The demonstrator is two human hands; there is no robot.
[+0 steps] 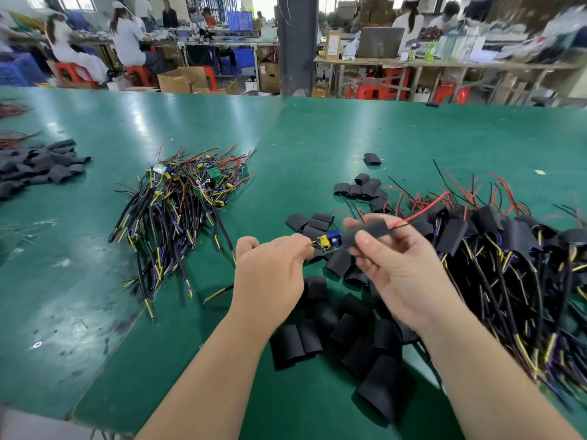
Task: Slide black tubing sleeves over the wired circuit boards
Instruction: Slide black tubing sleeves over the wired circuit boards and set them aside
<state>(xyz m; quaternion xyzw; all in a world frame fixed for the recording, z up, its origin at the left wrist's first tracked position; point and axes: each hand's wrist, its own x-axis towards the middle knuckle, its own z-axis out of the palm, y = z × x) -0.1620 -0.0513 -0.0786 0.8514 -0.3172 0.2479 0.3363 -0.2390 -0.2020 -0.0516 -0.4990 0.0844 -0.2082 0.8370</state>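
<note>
My left hand [270, 271] pinches the near end of a small circuit board [327, 242] with yellow and blue parts. My right hand [400, 274] grips a black tubing sleeve [368, 235] between thumb and fingers. The sleeve covers the board's right part, and red and black wires [419, 212] stick out of its far end. Loose black sleeves [346, 331] lie under and around my hands. A heap of bare wired boards [181, 201] sits to the left. Sleeved boards [508, 249] are piled at the right.
The green table [349, 131] has a seam running diagonally from its far middle to the near left. Another pile of black sleeves [41, 166] lies at the far left. Beyond the table, people sit at other benches among red stools and cardboard boxes.
</note>
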